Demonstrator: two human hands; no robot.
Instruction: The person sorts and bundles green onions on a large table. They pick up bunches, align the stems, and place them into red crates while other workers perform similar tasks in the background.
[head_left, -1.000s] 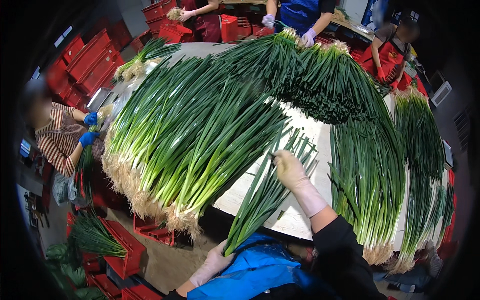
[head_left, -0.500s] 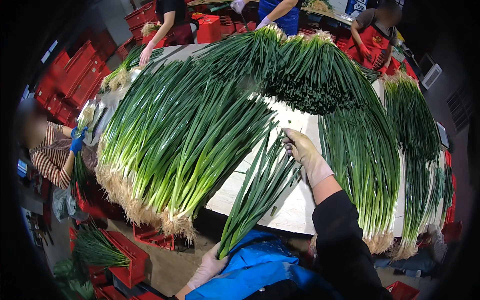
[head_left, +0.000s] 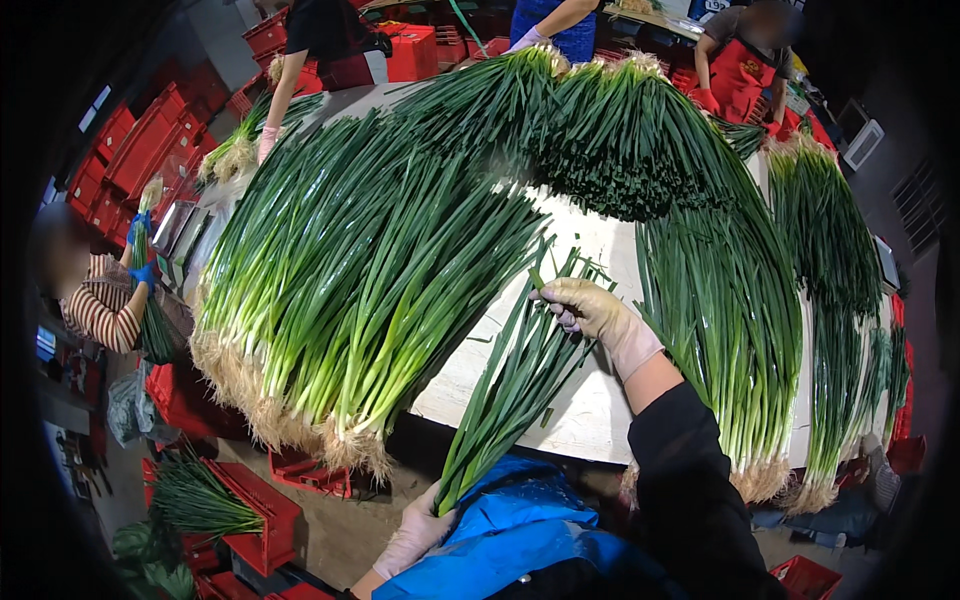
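My left hand, in a pale thin glove, grips a small bunch of green onions low at the near table edge; the held lower end is hidden. My right hand, in a stained pale glove, pinches a leaf tip at the top of that bunch. The leaves reach over the pale tabletop with small green scraps on it. A broad pile of onions with pale roots toward me lies left of my hands. Another long row lies to the right, and a dense heap across the far side.
Co-workers stand at the left, far side and far right. Red crates are stacked behind at the left; a crate holding onions sits low at the lower left. My blue apron is at the table edge.
My right hand has risen a little along the leaf tips and now pinches a green piece. A far co-worker has reached down to the table. The left co-worker's held bundle is more upright.
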